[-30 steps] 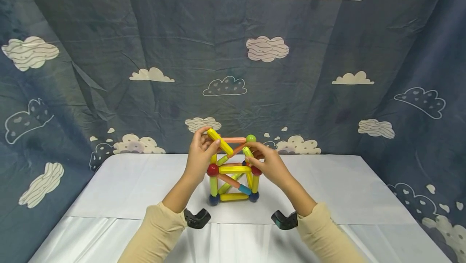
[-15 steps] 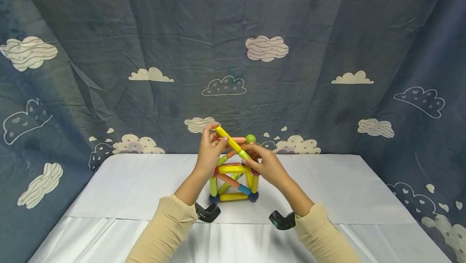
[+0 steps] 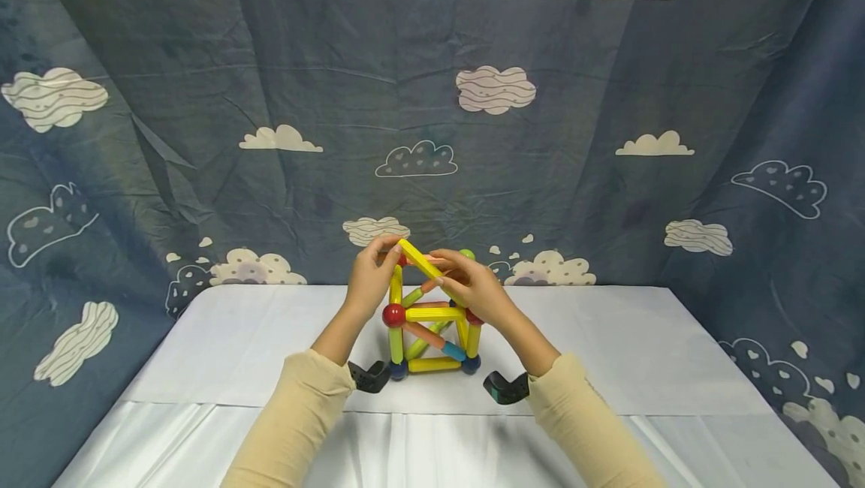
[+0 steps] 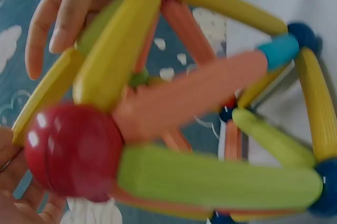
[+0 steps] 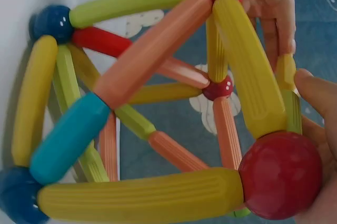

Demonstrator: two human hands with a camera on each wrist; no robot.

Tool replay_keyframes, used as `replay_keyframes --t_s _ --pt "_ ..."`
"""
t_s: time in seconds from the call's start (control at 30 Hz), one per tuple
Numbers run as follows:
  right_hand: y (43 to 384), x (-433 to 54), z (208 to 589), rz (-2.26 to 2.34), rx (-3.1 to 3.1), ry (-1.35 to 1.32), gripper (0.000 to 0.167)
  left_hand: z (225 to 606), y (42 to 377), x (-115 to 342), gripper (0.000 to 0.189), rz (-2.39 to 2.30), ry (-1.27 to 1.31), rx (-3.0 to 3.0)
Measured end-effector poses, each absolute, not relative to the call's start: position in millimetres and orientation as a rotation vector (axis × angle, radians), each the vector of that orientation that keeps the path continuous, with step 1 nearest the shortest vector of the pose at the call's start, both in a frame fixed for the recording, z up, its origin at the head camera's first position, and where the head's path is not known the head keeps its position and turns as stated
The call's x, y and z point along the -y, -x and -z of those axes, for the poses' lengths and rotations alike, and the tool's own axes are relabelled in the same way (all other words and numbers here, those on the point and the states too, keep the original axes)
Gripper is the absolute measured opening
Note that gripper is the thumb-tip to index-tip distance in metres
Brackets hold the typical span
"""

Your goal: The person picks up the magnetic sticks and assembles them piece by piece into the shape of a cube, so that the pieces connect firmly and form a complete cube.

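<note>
A frame of magnetic sticks and balls (image 3: 435,314) stands on the table. Above its front top edge, a yellow stick (image 3: 416,257) slants down to the right, joined end to end with a light-green stick (image 5: 294,112). My left hand (image 3: 370,278) pinches the yellow stick's upper end at its fingertips. Over the joint, my right hand (image 3: 478,289) grips the pair between thumb and fingers, covering most of the green stick in the head view. Near the right palm is a red ball (image 5: 280,175); another red ball (image 3: 394,315) marks the frame's front left corner.
The white-covered table (image 3: 270,345) extends to both sides and in front of the frame. A dark cloud-print curtain (image 3: 419,120) hangs behind it. At the frame's base are dark blue balls (image 3: 399,369). Black wrist cameras (image 3: 507,387) hang close before the frame.
The yellow and green sticks, apart a second ago, now meet end to end. My left hand went right, then back left to the yellow stick's upper end; my right hand shifted left onto the joint.
</note>
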State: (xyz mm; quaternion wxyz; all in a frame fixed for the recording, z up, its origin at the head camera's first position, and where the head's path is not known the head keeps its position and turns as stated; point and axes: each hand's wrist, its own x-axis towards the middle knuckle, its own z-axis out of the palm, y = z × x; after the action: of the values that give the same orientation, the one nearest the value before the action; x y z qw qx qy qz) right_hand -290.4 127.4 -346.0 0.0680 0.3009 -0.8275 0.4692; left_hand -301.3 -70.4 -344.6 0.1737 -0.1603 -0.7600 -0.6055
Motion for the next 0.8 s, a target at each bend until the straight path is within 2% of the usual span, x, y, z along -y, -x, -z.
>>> replay_keyframes --t_s 0.1,0.4,0.8 --pt "298.6 -125.7 344.4 -1.382 2.554 -0.941 0.045 350.1 307.8 76.0 0.029 1.652 0.462 2.278" --pt "307.8 -123.3 340.8 -1.281 2.708 -0.884 0.039 362.8 317.3 83.1 0.047 1.491 0.595 2.481" --pt "306.5 -121.1 342.9 -1.178 2.764 -0.854 0.036 367.9 317.9 83.1 0.040 1.483 0.606 2.504"
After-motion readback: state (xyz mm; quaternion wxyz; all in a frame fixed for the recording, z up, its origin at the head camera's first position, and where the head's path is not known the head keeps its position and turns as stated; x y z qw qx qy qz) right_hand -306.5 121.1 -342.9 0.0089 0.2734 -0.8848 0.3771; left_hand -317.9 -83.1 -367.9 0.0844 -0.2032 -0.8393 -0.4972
